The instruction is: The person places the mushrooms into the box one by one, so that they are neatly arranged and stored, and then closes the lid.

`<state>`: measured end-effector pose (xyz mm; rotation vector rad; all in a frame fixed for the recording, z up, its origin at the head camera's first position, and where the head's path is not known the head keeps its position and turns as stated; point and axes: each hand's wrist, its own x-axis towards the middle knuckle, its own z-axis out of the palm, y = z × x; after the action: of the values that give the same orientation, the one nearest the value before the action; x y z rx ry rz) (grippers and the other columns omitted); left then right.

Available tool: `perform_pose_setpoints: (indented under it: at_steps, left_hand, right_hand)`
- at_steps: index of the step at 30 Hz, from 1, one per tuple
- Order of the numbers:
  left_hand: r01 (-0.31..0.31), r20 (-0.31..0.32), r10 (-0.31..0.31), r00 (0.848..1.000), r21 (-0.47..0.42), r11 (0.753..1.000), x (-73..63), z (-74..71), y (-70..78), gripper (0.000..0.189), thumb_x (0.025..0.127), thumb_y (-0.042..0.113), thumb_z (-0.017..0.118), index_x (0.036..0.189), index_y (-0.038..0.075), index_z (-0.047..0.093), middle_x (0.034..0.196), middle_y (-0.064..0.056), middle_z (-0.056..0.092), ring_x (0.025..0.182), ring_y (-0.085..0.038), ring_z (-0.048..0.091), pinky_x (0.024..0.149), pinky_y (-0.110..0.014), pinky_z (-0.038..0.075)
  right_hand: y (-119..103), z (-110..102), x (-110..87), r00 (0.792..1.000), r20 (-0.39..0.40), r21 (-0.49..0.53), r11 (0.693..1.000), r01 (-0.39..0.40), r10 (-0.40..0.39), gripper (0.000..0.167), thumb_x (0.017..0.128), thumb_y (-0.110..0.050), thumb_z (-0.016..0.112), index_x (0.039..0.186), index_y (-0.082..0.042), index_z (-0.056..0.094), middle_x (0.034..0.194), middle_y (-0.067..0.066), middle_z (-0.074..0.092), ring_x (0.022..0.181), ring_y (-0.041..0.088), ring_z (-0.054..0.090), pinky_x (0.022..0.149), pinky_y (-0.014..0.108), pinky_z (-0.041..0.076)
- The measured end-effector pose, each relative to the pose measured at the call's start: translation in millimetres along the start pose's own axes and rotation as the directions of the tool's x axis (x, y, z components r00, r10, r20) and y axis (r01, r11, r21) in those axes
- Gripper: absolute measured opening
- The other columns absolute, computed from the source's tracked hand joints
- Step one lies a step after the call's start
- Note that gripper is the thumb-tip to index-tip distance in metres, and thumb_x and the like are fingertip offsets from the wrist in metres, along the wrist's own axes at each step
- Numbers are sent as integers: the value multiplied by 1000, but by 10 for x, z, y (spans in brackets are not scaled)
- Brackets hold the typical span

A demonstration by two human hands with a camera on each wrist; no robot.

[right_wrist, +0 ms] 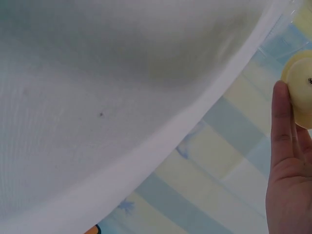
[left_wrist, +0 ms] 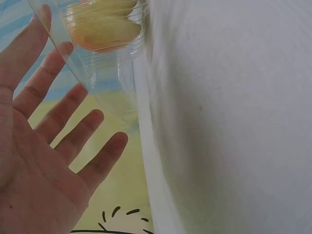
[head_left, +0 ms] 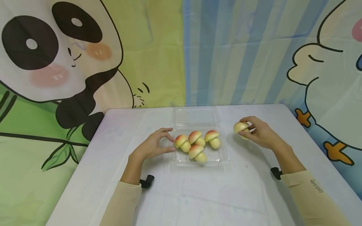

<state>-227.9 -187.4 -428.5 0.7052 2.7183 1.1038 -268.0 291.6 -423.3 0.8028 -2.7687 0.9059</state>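
Observation:
A clear plastic clamshell box (head_left: 181,160) stands on the table with its lid (head_left: 195,116) folded back. Inside lie several mushroom-shaped pieces (head_left: 195,152) with pale yellow stems and red-tinged caps. My left hand (head_left: 154,144) is at the box's left side, fingers spread and fairly straight, fingertips right at the rim. In the left wrist view, yellow pieces (left_wrist: 100,29) show through the box wall. To the right of the box, my right hand (head_left: 261,133) pinches another mushroom-shaped piece (head_left: 240,126) between thumb and fingers; its pale rounded underside (right_wrist: 300,83) shows in the right wrist view.
A white cloth covers the table (head_left: 203,194). Behind it hangs a printed backdrop (head_left: 158,47) with a panda at left and a white cartoon figure at right. A small black device (head_left: 147,181) is worn at each wrist.

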Motion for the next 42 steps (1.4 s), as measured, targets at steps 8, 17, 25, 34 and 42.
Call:
perform_pose_setpoints:
  at_steps: [8, 17, 25, 34, 42]
  left_hand:
    - [12, -6, -12, 1000, 7, 1000, -15, -8, -16, 30, 85, 45, 84, 105, 24, 73, 161, 1, 42, 150, -34, 35, 120, -58, 31]
    - [5, -6, -5, 1000, -5, 1000, -28, -17, -32, 30, 85, 44, 84, 105, 23, 73, 161, -2, 42, 150, -35, 35, 119, -59, 32]
    - [12, -1, -12, 1000, -6, 1000, -31, -3, -38, 29, 86, 44, 83, 105, 24, 73, 161, 0, 42, 150, -33, 35, 120, -57, 31]
    - [3, 3, -3, 1000, -3, 1000, -26, 5, -16, 30, 86, 44, 84, 105, 23, 73, 161, -4, 42, 150, -33, 35, 120, -57, 32]
    - [-2, 5, 2, 1000, 1, 1000, -13, -4, -17, 32, 86, 43, 84, 106, 21, 73, 161, -3, 42, 150, -32, 35, 121, -55, 31]
  right_hand:
    - [-137, -3, 37, 993, -55, 2, 995, 100, -100, 47, 93, -17, 79, 135, -10, 58, 122, 9, 62, 90, 25, 72, 73, 42, 62]
    - [-322, 23, 71, 984, -90, 3, 988, 152, -152, 50, 88, -11, 82, 134, -12, 60, 122, 4, 63, 91, 19, 68, 75, 39, 62]
    - [-439, 72, 77, 975, -96, 3, 980, 200, -199, 49, 86, -12, 84, 131, -13, 62, 120, 2, 67, 91, 16, 67, 75, 37, 61]
    - [-576, 150, 100, 959, -112, 126, 953, 274, -261, 51, 82, -3, 86, 127, -10, 65, 117, 4, 70, 89, 15, 70, 74, 28, 62]
    - [-764, 216, 128, 943, -97, 216, 919, 331, -317, 56, 80, 4, 84, 129, -5, 60, 124, 7, 64, 91, 18, 70, 74, 28, 62]
